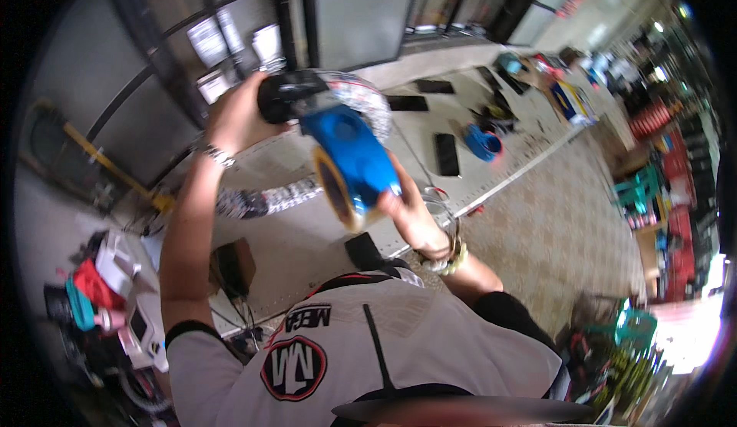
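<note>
My right hand (413, 216) is closed round a blue tape dispenser (355, 158), tilted in front of me above the table. A wide roll of yellowish tape (330, 183) sits on its near left side. My left hand (236, 118) grips a bundle wrapped in glossy black (293, 95), just beyond the dispenser's far end. Dispenser and bundle meet or overlap there; blur hides whether tape joins them. Behind them lies a black-and-white mottled roll (372, 108). Another mottled length (269, 200) rests on the table below my left forearm.
On the pale table (480, 185) lie several dark flat slabs, one of them a phone-like slab (446, 154), and a blue ring-shaped thing (484, 143). A dark block (364, 251) sits near my body. Dark-framed panels (361, 24) stand behind. Right of the table is tiled floor (564, 220).
</note>
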Tool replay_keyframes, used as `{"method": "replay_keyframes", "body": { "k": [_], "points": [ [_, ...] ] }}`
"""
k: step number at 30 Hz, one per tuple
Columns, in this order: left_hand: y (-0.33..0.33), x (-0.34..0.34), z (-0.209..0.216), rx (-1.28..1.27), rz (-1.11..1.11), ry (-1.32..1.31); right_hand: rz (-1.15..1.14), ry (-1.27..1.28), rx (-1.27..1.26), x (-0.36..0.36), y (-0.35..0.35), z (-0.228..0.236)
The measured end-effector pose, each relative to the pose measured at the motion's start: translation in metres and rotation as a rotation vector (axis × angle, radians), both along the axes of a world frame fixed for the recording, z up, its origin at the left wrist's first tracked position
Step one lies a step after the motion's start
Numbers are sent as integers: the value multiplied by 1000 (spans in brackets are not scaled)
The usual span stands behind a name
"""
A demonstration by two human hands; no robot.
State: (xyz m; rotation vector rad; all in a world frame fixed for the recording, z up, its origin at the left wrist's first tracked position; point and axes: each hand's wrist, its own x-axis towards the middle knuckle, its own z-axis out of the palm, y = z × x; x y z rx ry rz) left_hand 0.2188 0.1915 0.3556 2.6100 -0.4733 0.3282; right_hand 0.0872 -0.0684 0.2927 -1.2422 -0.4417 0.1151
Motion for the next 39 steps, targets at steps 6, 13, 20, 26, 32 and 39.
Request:
{"method": "replay_keyframes", "body": {
  "k": [6, 13, 20, 26, 32, 39],
  "points": [
    [-3, -15, 6, 68, 5, -36, 179, 208, -48, -7, -9, -56],
    [16, -14, 1, 127, -97, -111, 101, 246, -159, -16, -3, -61],
    [14, -22, -3, 128, -114, -105, 187, 28, -158, 49, 53, -182],
    [14, -12, 1, -97, -257, 124, -33, -342, -83, 214, 99, -170],
    [12, 82, -21, -509, 139, 147, -452, -878, -34, 320, 139, -120],
    [23, 96, -41, -800, 36, 24, -237, -897, -1215, 161, 80, -94]
  ]
}}
